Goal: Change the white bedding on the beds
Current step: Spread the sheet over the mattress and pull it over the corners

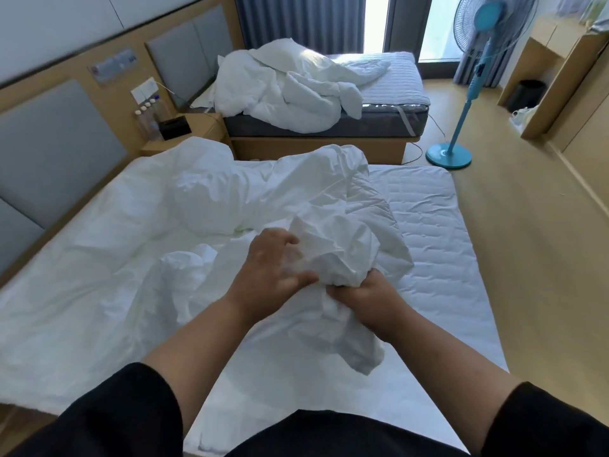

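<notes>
A crumpled white sheet (333, 249) is bunched up over the near bed, trailing back toward the headboard across a rumpled white duvet (108, 245). My right hand (369, 300) grips the bunch from below, fingers curled into the cloth. Just to its left, my left hand (273, 268) has spread fingers and thumb closing on the same bunch. The quilted mattress pad (438, 245) lies bare on the right side of the bed. On the far bed (389, 103) sits a heap of white bedding (283, 90).
A blue standing fan (461, 127) stands on the wooden floor right of the beds, its cable on the floor. A nightstand (194, 127) with bottles and a black box sits between the headboards. Wooden cabinets and a black bin (527, 94) line the right wall.
</notes>
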`<state>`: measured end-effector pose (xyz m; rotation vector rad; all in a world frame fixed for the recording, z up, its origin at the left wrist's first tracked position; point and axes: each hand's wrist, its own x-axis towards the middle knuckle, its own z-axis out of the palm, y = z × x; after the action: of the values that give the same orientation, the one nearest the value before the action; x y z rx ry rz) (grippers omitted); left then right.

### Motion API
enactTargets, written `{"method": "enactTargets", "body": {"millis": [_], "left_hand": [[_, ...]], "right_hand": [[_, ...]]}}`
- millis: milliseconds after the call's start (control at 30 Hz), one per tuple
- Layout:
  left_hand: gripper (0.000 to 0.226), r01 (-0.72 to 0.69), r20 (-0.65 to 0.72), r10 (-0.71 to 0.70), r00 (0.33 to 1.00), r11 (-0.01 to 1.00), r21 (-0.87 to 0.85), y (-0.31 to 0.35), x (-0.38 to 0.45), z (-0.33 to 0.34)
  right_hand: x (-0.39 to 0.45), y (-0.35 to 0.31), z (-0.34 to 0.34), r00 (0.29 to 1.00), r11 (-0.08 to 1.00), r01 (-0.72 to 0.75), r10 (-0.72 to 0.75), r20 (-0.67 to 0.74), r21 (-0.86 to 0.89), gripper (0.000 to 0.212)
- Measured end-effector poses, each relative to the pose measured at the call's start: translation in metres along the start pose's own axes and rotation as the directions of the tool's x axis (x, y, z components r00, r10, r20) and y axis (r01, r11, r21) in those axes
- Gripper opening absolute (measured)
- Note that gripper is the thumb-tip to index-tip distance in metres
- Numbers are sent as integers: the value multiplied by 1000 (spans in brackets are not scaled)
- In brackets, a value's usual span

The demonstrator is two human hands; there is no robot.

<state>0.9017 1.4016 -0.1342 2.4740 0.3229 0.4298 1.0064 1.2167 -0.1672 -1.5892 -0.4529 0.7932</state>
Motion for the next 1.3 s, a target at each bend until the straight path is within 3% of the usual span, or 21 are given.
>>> {"method": "enactTargets", "body": {"millis": [67, 133, 200, 267, 333, 400, 433, 567, 667, 800, 900, 967, 1033, 1200, 1300], "left_hand": [[102, 118, 211, -153, 966, 978, 171, -24, -15, 4], [115, 96, 261, -209, 942, 917, 388, -38, -22, 17], [105, 60, 155, -145, 977, 890, 453, -41, -17, 30], [77, 59, 92, -111, 990, 894, 443, -42, -1, 37], [44, 48, 133, -116, 984, 902, 428, -37, 12, 34], [38, -1, 168, -78, 983, 904, 427, -39, 16, 33], [47, -14, 164, -61, 985, 906, 422, -45, 15, 34], [120, 51, 187, -118, 975, 942, 332, -62, 9, 27], [132, -79, 270, -13, 963, 941, 330, -54, 10, 21], [99, -303, 316, 193, 929, 887, 349, -44, 6, 33], [31, -432, 256, 371, 893, 867, 249, -30, 6, 34], [13, -312, 400, 210, 892, 927, 210, -18, 5, 30], [22, -198, 554, 8, 833, 938, 284, -16, 2, 29], [38, -235, 622, -78, 779, 884, 405, -33, -6, 10], [25, -138, 679, -202, 706, 901, 412, -32, -11, 8]], "right_hand": [[3, 0, -5, 1000, 993, 22, -20, -21, 114, 32], [4, -1, -7, 1000, 974, 0, 4, -18, 228, 34], [3, -3, -4, 999, 959, -33, 33, 6, 283, 38], [1, -4, -1, 999, 962, -49, 41, 35, 269, 39], [0, -3, -1, 997, 966, -61, 47, 64, 252, 40], [-1, -2, -6, 994, 968, -79, 58, 95, 240, 46], [-2, -2, -8, 991, 971, -86, 61, 118, 224, 49], [-6, -1, -11, 981, 970, -143, 111, 162, 198, 65], [-8, -1, -8, 967, 960, -205, 169, 190, 192, 78], [-15, -4, 1, 936, 964, -259, 236, 262, 58, 73], [-17, -2, 1, 935, 956, -283, 256, 246, 80, 69], [-19, -5, -1, 931, 949, -300, 268, 248, 100, 57], [-20, -9, -5, 930, 950, -305, 284, 232, 61, 49], [-14, -21, -47, 957, 949, -274, 285, 50, -159, 53], [-10, -41, -63, 944, 937, -290, 313, 102, -194, 38]]}}
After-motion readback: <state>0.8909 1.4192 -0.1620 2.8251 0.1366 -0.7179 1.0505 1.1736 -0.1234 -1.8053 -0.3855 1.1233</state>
